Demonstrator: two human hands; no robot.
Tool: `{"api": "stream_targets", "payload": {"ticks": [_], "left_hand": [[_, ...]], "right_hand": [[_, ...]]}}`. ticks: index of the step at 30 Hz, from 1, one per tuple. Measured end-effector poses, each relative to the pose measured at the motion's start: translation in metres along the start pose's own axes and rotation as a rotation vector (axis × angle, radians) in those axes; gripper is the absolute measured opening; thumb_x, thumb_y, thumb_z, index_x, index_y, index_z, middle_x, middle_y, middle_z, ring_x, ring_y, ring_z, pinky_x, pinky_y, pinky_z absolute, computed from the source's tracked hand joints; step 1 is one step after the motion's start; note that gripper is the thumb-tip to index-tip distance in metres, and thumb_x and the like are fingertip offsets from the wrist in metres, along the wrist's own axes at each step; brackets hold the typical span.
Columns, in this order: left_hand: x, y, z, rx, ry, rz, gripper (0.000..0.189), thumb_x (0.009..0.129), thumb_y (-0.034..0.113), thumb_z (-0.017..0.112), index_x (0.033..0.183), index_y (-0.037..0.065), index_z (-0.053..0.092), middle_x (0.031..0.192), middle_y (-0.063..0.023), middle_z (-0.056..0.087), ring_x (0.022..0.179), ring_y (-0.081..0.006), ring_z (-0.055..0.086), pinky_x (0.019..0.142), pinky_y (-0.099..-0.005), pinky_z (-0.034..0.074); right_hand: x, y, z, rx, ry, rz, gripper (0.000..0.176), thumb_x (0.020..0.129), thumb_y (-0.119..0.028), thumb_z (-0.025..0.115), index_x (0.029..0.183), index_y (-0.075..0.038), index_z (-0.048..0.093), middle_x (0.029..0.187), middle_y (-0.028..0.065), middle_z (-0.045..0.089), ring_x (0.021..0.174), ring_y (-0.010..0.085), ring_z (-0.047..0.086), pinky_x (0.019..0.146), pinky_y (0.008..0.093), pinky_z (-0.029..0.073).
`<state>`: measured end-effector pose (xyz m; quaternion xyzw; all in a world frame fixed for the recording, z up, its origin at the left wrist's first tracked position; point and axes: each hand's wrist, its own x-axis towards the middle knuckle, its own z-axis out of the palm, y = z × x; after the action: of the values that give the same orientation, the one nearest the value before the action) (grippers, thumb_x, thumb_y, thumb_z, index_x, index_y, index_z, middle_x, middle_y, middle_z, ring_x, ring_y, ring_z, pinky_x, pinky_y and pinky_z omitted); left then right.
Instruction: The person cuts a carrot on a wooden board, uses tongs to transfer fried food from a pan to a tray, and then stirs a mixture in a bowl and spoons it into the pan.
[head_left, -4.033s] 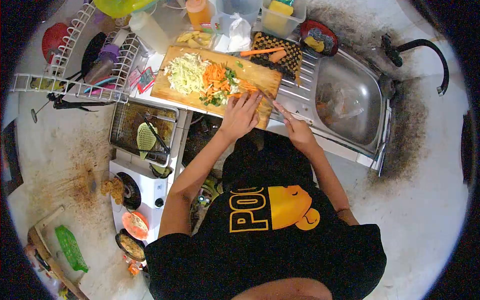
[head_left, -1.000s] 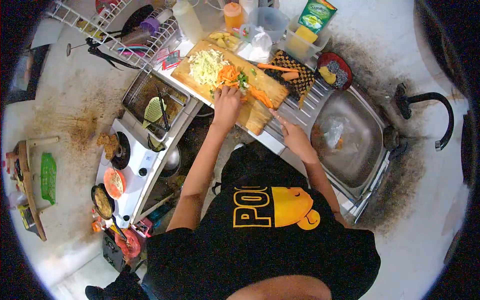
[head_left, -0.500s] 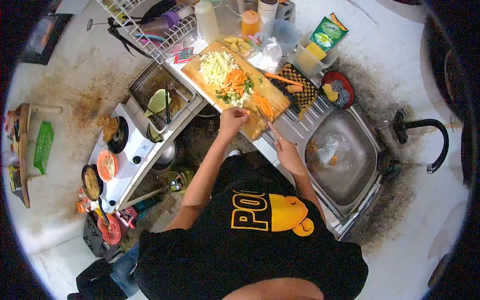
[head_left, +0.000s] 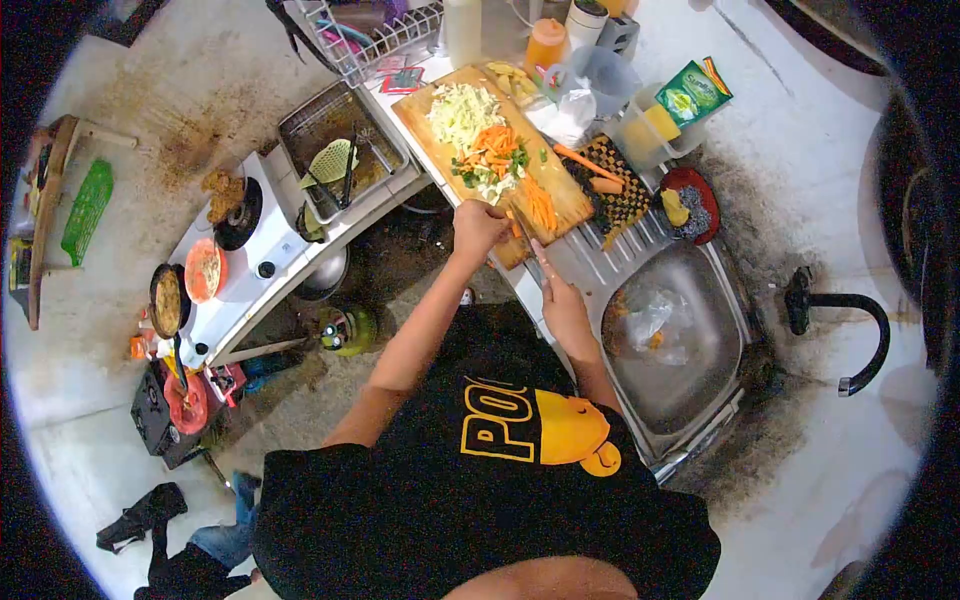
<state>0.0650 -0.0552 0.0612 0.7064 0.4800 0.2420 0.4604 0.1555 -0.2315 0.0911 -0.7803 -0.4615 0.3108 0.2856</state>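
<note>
My left hand is closed at the near edge of the wooden cutting board, its fingertips pinching a small orange carrot piece. In my right hand is a knife, its blade over the board's near corner, beside the carrot piece. Cut carrot strips lie just beyond the blade. Farther up the board are shredded cabbage, a heap of sliced carrot and chopped green leaves with pale pieces.
A steel sink with a plastic bag is at right, under a black faucet. Whole carrots lie on a checkered mat. A stove with a pan stands left, near a gas cylinder. Another person is at lower left.
The view has shifted, so the board and sink sit differently in frame. My left hand stays by the carrot piece and the knife stays in my right hand. More of the other person shows.
</note>
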Motion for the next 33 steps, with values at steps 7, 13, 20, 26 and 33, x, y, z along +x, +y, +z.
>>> {"api": "stream_targets", "payload": {"ticks": [7,13,20,26,33], "left_hand": [[0.016,-0.006,0.0,0.091,-0.109,-0.074,0.015,0.066,0.007,0.073,0.059,-0.005,0.067,0.053,-0.0094,0.064,0.049,-0.0149,0.065,0.05,-0.0263,0.052],[0.015,0.0,-0.004,0.073,-0.127,-0.093,0.017,0.061,0.008,0.074,0.054,-0.004,0.065,0.052,-0.0096,0.063,0.048,-0.0153,0.065,0.05,-0.0269,0.051],[0.022,-0.023,0.003,-0.107,-0.149,-0.129,0.015,0.06,0.009,0.076,0.059,-0.004,0.067,0.055,-0.0103,0.065,0.047,-0.0166,0.064,0.051,-0.0277,0.052],[0.021,-0.018,-0.003,0.074,-0.178,0.06,0.012,0.063,0.003,0.071,0.059,-0.007,0.067,0.057,-0.0112,0.065,0.052,-0.0169,0.067,0.05,-0.0266,0.054],[0.019,-0.015,-0.006,-0.19,-0.207,-0.038,0.01,0.065,-0.003,0.068,0.061,-0.012,0.065,0.059,-0.0158,0.065,0.054,-0.0207,0.067,0.051,-0.0286,0.056]], "right_hand": [[0.003,0.003,0.014,-0.227,0.062,-0.078,0.078,0.084,0.002,0.046,0.149,-0.032,0.019,0.067,0.0259,0.059,0.062,0.0436,0.06,0.059,0.0523,0.046],[0.039,-0.01,0.019,-0.238,0.045,-0.006,0.073,0.088,-0.001,0.045,0.147,-0.036,0.021,0.071,0.0269,0.059,0.065,0.0437,0.06,0.06,0.0512,0.045],[0.024,-0.013,0.01,-0.081,-0.023,0.025,0.068,0.092,-0.004,0.044,0.146,-0.038,0.023,0.081,0.0302,0.06,0.075,0.0463,0.06,0.066,0.0516,0.044],[0.034,-0.027,0.019,-0.231,0.025,0.05,0.067,0.092,-0.004,0.044,0.146,-0.037,0.024,0.083,0.0308,0.06,0.077,0.0452,0.061,0.067,0.0502,0.045],[0.028,-0.013,0.015,-0.105,-0.005,0.009,0.067,0.092,-0.002,0.043,0.146,-0.036,0.024,0.092,0.0313,0.061,0.081,0.0466,0.061,0.07,0.051,0.046]]}}
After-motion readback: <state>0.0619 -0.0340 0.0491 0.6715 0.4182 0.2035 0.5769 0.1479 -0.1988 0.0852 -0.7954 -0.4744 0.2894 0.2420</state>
